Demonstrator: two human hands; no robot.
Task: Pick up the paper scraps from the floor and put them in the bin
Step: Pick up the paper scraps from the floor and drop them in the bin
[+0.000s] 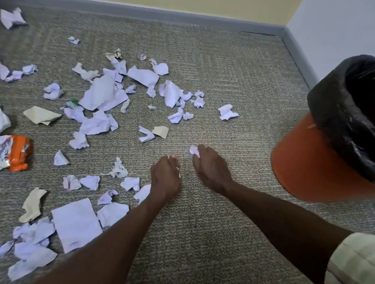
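While the right hand (211,167) pinches a small scrap (194,150), it could slip before the bin (320,163). The left hand (166,177) curls its fingers; whether they hold paper is unclear.

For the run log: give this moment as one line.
right hand: pinches small white paper scrap | left hand: curled, contents unclear | black-lined orange bin: right

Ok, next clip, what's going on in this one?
A person is clearing litter off a carpet. The right hand pinches a small white paper scrap at its fingertips; the left hand is curled beside it, with bits of white showing at its fingers. The orange bin with a black liner stands to the right. Many paper scraps and an orange wrapper remain on the floor.
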